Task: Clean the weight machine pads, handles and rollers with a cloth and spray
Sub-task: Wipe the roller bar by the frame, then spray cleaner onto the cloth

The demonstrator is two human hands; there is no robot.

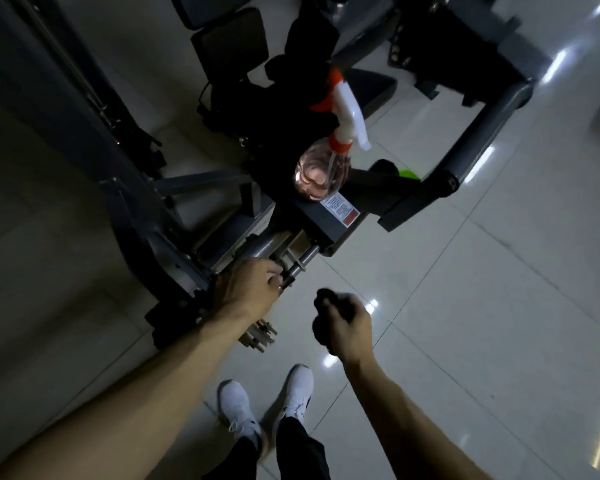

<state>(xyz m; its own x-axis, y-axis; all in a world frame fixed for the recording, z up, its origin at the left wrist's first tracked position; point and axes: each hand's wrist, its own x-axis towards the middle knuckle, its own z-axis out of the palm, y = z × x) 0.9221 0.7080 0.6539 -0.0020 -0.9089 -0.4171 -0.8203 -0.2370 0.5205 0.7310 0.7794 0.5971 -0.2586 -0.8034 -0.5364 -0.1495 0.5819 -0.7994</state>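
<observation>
Left hand [248,289], head view: fingers curled round a short steel rod [293,271] on the grey steel weight machine [174,237]. Right hand [352,329] clutches a bunched dark cloth [324,303], clear of the machine. A clear pinkish spray bottle with an orange-and-white trigger [321,174] stands on the frame. We judge the cleaning mid-way; we cannot tell whether the black pads [229,46] are wiped.

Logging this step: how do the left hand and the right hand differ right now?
The left hand grips a metal rod on the weight machine; the right hand holds the dark cloth. The left hand touches the machine; the right hand is apart from it, over the floor tiles. Both have fingers curled round something, and neither holds the spray bottle, which stands on the machine.
</observation>
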